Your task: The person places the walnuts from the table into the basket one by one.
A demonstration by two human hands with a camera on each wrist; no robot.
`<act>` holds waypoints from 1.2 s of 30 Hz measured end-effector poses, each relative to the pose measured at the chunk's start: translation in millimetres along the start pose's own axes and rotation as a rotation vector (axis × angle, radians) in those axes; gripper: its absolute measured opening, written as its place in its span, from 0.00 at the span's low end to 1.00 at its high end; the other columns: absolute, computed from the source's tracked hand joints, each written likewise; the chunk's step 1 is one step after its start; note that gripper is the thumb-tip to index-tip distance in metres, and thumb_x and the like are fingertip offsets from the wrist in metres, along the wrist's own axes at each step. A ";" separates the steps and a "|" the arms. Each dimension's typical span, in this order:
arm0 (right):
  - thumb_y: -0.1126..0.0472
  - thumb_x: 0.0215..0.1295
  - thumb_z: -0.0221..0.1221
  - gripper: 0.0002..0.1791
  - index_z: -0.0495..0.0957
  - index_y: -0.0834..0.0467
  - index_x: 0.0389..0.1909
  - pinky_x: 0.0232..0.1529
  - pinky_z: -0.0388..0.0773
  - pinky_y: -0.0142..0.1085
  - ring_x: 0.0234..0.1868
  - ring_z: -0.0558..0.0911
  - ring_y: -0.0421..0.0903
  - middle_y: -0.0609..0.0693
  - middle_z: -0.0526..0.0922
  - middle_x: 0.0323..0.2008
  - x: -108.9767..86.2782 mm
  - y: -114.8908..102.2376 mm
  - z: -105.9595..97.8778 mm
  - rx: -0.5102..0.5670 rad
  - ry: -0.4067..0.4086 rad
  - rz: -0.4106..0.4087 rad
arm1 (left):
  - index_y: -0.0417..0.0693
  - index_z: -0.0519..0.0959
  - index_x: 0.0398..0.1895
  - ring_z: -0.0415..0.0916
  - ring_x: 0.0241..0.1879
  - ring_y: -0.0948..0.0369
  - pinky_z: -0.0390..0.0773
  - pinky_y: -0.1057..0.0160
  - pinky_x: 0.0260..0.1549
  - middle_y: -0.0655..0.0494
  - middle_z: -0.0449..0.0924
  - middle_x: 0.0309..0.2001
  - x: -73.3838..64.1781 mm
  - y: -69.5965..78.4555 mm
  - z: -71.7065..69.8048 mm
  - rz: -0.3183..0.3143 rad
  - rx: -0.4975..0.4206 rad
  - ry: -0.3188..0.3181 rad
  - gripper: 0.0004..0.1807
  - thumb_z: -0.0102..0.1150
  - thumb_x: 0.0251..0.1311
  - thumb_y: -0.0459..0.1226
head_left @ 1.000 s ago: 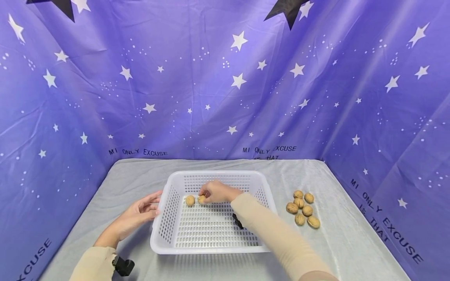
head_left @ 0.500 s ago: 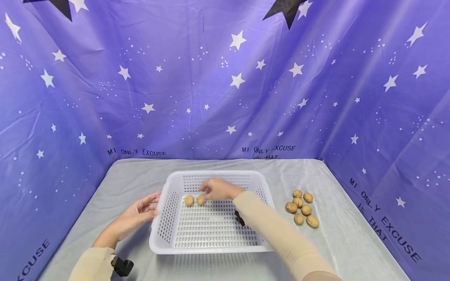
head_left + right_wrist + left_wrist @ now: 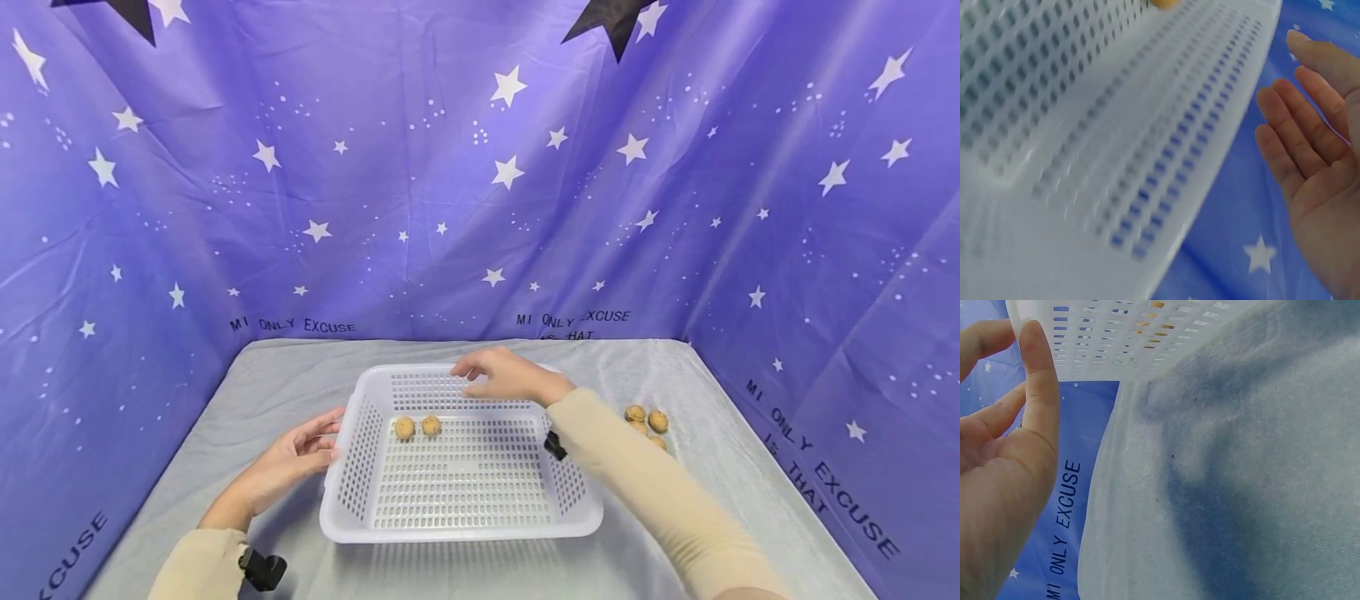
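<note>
My right hand [image 3: 501, 374] is raised over the back rim of a white perforated plastic basket [image 3: 461, 536], holding nothing. Its fingers [image 3: 1297, 134] spread loosely in the right wrist view. Two walnuts, a left one [image 3: 405, 428] and a right one [image 3: 431, 426], lie side by side on the basket floor toward the back left. At the basket's left side is my left hand [image 3: 288, 454]. In the left wrist view its thumb [image 3: 1036, 353] touches the rim, with the index finger right at the edge too.
More walnuts [image 3: 657, 421] lie on the grey cloth-covered table [image 3: 720, 500] right of the basket, partly hidden by the right sleeve [image 3: 637, 467]. A purple star-patterned curtain [image 3: 420, 192] surrounds the table at the back and sides.
My right hand has let go of the right-hand walnut inside the basket, then lifted up and moved right toward the back rim. My left hand has stayed at the basket's side.
</note>
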State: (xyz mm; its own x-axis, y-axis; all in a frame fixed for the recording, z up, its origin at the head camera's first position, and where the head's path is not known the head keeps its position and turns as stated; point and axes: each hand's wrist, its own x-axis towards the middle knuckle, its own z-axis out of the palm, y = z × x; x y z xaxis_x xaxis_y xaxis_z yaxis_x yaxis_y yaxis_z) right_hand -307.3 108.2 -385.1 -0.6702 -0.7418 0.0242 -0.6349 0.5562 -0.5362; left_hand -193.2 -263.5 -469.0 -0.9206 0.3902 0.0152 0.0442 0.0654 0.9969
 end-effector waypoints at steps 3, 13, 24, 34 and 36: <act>0.58 0.66 0.65 0.23 0.78 0.59 0.61 0.59 0.76 0.46 0.56 0.81 0.50 0.52 0.81 0.57 -19.5 7.2 -13.7 -0.027 0.054 0.005 | 0.32 0.50 0.77 0.78 0.52 0.61 0.81 0.61 0.49 0.35 0.64 0.65 0.7 -0.8 0.7 0.000 0.000 0.001 0.40 0.57 0.67 0.27; 0.56 0.66 0.66 0.21 0.80 0.60 0.57 0.56 0.78 0.51 0.53 0.81 0.50 0.51 0.83 0.53 -86.4 48.4 -46.4 -0.075 0.248 0.079 | 0.29 0.48 0.77 0.78 0.51 0.61 0.81 0.61 0.49 0.28 0.60 0.66 -0.8 -0.6 1.6 0.025 -0.021 -0.010 0.39 0.56 0.67 0.26; 0.59 0.68 0.64 0.16 0.82 0.63 0.52 0.53 0.78 0.56 0.49 0.83 0.56 0.58 0.85 0.49 -153.3 119.1 -53.6 -0.122 0.343 0.197 | 0.30 0.49 0.77 0.78 0.52 0.60 0.81 0.61 0.49 0.30 0.62 0.65 -0.3 -1.7 0.3 0.029 -0.027 -0.022 0.38 0.55 0.68 0.26; 0.58 0.66 0.65 0.20 0.81 0.68 0.51 0.52 0.78 0.55 0.48 0.82 0.58 0.61 0.85 0.45 -196.3 172.9 -32.0 -0.034 0.274 0.457 | 0.32 0.50 0.77 0.78 0.52 0.59 0.81 0.60 0.49 0.34 0.64 0.65 -0.3 -2.4 0.0 0.016 -0.029 -0.019 0.39 0.56 0.67 0.26; 0.56 0.65 0.66 0.21 0.81 0.67 0.51 0.50 0.79 0.52 0.46 0.83 0.56 0.58 0.85 0.43 -201.0 178.9 -27.8 -0.015 0.263 0.488 | 0.32 0.50 0.77 0.78 0.52 0.59 0.81 0.60 0.49 0.34 0.63 0.66 -0.2 -1.8 0.2 0.021 -0.024 -0.024 0.39 0.56 0.67 0.26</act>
State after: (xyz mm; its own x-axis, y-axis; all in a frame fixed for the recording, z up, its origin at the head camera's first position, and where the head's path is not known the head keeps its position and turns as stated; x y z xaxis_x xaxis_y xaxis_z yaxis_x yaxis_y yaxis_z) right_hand -296.8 367.2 -462.5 -0.9602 -0.2791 -0.0134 -0.2306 0.8184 -0.5263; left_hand -193.0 -263.5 -470.8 -0.9099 0.4134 0.0341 0.0536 0.0356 0.9979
